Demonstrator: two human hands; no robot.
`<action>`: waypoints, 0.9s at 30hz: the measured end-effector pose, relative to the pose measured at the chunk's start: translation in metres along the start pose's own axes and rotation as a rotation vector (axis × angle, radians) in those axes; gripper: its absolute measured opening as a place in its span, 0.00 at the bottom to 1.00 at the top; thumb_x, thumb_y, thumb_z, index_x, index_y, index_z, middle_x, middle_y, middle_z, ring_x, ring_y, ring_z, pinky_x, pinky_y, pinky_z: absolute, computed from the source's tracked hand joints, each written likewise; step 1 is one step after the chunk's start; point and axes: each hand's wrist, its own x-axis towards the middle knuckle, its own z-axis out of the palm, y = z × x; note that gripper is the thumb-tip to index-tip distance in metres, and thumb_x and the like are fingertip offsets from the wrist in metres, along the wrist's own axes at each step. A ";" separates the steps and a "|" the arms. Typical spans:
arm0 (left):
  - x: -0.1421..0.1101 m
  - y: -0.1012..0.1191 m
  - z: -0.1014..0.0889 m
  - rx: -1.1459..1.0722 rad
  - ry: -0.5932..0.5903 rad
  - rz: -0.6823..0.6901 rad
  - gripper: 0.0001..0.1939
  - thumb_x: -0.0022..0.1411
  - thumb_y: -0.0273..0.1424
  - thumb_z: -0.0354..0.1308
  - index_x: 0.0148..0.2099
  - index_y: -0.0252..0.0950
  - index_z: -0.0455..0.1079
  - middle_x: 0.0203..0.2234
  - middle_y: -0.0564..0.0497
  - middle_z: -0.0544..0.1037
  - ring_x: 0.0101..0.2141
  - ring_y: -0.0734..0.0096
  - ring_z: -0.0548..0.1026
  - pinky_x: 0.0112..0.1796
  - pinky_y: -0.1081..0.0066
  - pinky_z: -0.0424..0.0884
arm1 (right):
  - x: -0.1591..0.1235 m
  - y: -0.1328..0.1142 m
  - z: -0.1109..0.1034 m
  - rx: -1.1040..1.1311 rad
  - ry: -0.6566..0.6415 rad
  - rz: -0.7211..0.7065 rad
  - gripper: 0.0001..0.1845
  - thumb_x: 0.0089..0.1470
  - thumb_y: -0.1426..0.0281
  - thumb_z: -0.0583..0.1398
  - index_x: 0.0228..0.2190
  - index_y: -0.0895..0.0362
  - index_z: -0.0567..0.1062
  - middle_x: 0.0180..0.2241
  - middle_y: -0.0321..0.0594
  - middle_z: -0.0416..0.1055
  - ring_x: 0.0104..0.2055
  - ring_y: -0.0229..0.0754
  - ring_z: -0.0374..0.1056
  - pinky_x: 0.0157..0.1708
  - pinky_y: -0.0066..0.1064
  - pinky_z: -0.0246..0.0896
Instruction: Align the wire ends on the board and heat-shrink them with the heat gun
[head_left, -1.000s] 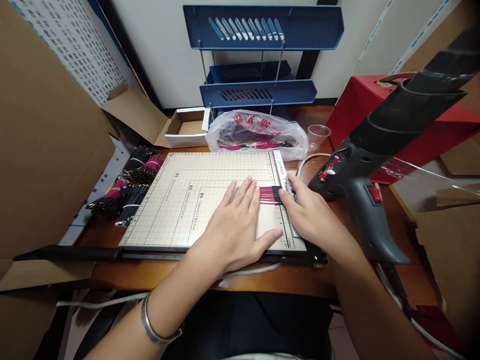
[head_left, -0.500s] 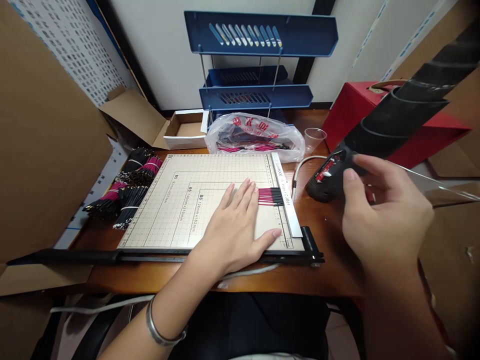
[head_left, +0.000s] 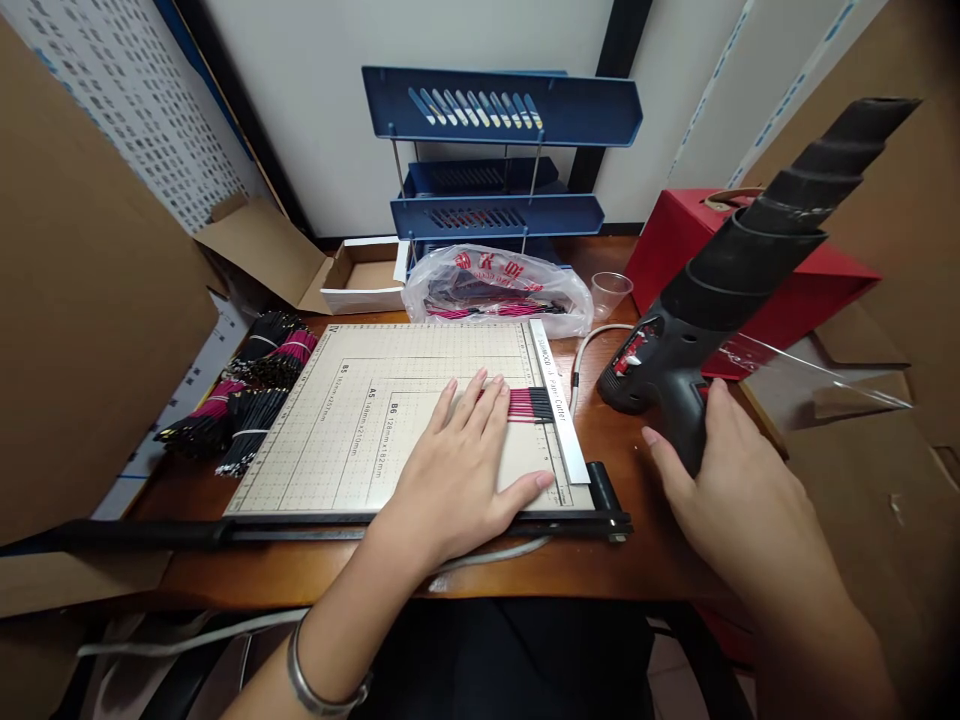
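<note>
Head view: your row of pink-and-black wires [head_left: 531,405] lies flat with its long axis running left to right, black ends pointing right to the white strip [head_left: 561,425] and pink lengths leading left under your fingers. It sits near the right edge of the paper cutter [head_left: 322,430]. Just right of that, the heat gun [head_left: 724,280] slants, its long barrel pointing up and to the far right, its handle dropping toward you.

Under the cutter you have a brown wooden table [head_left: 652,565]. Tied wire bundles [head_left: 259,420] lie to the left; at the far side are a small white box [head_left: 364,298], a plastic bag [head_left: 499,285], a clear cup [head_left: 611,290] and a blue rack [head_left: 502,105] before a pale wall [head_left: 465,30]. A red box [head_left: 667,230] stands far right, behind the gun.

Your left hand [head_left: 454,475] is laid flat, fingers slightly parted and thumb stretched out to the right, fingertips over the pink lengths. Your right hand [head_left: 757,490] is at the gun's handle, thumb and index finger well apart on either side; the other fingers are hidden, so you cannot tell whether they grip it.
</note>
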 end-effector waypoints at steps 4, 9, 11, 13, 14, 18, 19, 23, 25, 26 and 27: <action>0.000 0.000 0.001 -0.008 0.009 -0.003 0.48 0.71 0.60 0.38 0.74 0.23 0.49 0.72 0.37 0.52 0.73 0.51 0.44 0.71 0.48 0.41 | 0.001 -0.002 -0.007 -0.106 -0.047 -0.014 0.33 0.65 0.55 0.48 0.62 0.64 0.62 0.59 0.58 0.69 0.50 0.68 0.73 0.46 0.57 0.70; -0.002 -0.001 -0.004 -0.053 0.017 -0.010 0.46 0.72 0.58 0.40 0.75 0.26 0.47 0.73 0.40 0.51 0.73 0.52 0.44 0.71 0.48 0.38 | -0.001 0.000 -0.003 0.049 0.107 -0.074 0.36 0.63 0.55 0.53 0.63 0.66 0.64 0.62 0.60 0.66 0.61 0.70 0.65 0.59 0.63 0.61; -0.005 -0.004 -0.008 -0.082 0.049 -0.038 0.42 0.73 0.55 0.40 0.75 0.30 0.47 0.73 0.43 0.51 0.73 0.55 0.44 0.71 0.49 0.35 | -0.001 -0.006 -0.004 0.311 0.303 -0.020 0.37 0.59 0.53 0.58 0.62 0.62 0.67 0.62 0.57 0.66 0.64 0.65 0.62 0.65 0.62 0.55; -0.009 -0.009 -0.010 -0.110 0.103 -0.107 0.37 0.75 0.52 0.39 0.75 0.33 0.48 0.73 0.46 0.53 0.73 0.59 0.45 0.71 0.50 0.34 | 0.004 -0.014 -0.008 0.817 0.360 0.133 0.35 0.56 0.49 0.62 0.57 0.58 0.73 0.58 0.51 0.71 0.57 0.54 0.71 0.62 0.52 0.63; -0.011 -0.012 -0.010 -0.121 0.123 -0.148 0.36 0.76 0.51 0.38 0.75 0.34 0.49 0.72 0.47 0.54 0.73 0.61 0.45 0.71 0.50 0.34 | 0.009 -0.019 -0.011 1.159 0.250 0.222 0.35 0.54 0.46 0.63 0.54 0.57 0.75 0.56 0.49 0.74 0.49 0.48 0.75 0.57 0.45 0.70; -0.016 -0.017 -0.008 -0.119 0.082 -0.200 0.35 0.76 0.48 0.38 0.75 0.34 0.47 0.73 0.48 0.52 0.73 0.61 0.44 0.71 0.50 0.36 | 0.044 -0.030 -0.016 2.524 -0.544 0.361 0.48 0.51 0.44 0.64 0.62 0.61 0.64 0.59 0.51 0.70 0.34 0.33 0.73 0.27 0.24 0.75; -0.016 -0.018 -0.007 -0.115 0.060 -0.196 0.35 0.76 0.48 0.39 0.76 0.34 0.45 0.73 0.47 0.51 0.73 0.61 0.44 0.71 0.49 0.36 | 0.054 -0.032 -0.016 2.845 -0.698 0.443 0.48 0.51 0.49 0.67 0.65 0.57 0.61 0.60 0.50 0.69 0.34 0.33 0.74 0.25 0.24 0.74; -0.015 -0.018 -0.006 -0.118 0.044 -0.223 0.37 0.75 0.49 0.41 0.76 0.34 0.45 0.73 0.46 0.49 0.73 0.60 0.44 0.71 0.49 0.37 | 0.076 -0.045 -0.020 3.925 -0.839 1.546 0.42 0.43 0.77 0.71 0.59 0.50 0.68 0.63 0.41 0.65 0.48 0.39 0.76 0.42 0.32 0.80; -0.014 -0.018 -0.006 -0.130 0.043 -0.236 0.36 0.75 0.50 0.41 0.76 0.36 0.44 0.74 0.47 0.49 0.73 0.60 0.44 0.71 0.48 0.37 | 0.079 -0.052 -0.023 4.042 -0.637 1.795 0.42 0.40 0.85 0.68 0.56 0.49 0.71 0.62 0.37 0.67 0.48 0.38 0.76 0.47 0.34 0.80; -0.014 -0.018 -0.006 -0.141 0.042 -0.244 0.36 0.75 0.50 0.40 0.76 0.37 0.43 0.74 0.48 0.49 0.73 0.60 0.44 0.71 0.48 0.37 | 0.079 -0.055 -0.025 3.996 -0.607 1.671 0.44 0.39 0.87 0.67 0.56 0.48 0.71 0.61 0.35 0.68 0.46 0.36 0.77 0.46 0.31 0.79; -0.013 -0.018 -0.006 -0.154 0.040 -0.255 0.36 0.76 0.49 0.39 0.77 0.37 0.42 0.74 0.48 0.49 0.73 0.61 0.44 0.71 0.48 0.37 | 0.079 -0.058 -0.025 3.876 -0.624 1.468 0.46 0.38 0.87 0.67 0.57 0.46 0.70 0.60 0.34 0.69 0.42 0.33 0.77 0.43 0.26 0.79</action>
